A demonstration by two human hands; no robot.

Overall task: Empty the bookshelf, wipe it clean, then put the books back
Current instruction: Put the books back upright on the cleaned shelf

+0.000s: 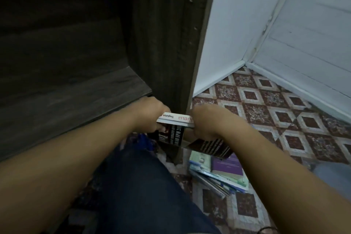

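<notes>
View from above, looking down along both forearms. The left hand (152, 114) and right hand (206, 122) grip opposite ends of a small stack of books (175, 119), which is held level between them, with the fingers of each hand curled round its own end. The top volume is a white-spined book (176, 118) with printed lettering. Beneath it is a black book (171, 135) with white text, and part of its cover shows below the right hand. The stack sits against the front edge of the side panel of the dark wooden bookshelf (167, 43). The shelf board (76, 99) extends away beyond the left hand. Below the right hand and nearer the person, a pile of books (222, 175) lies fanned on the patterned tile floor (275, 119). White walls (237, 24) meet in a corner beyond the right hand. A leg in dark blue trousers (142, 186) lies between the forearms.
</notes>
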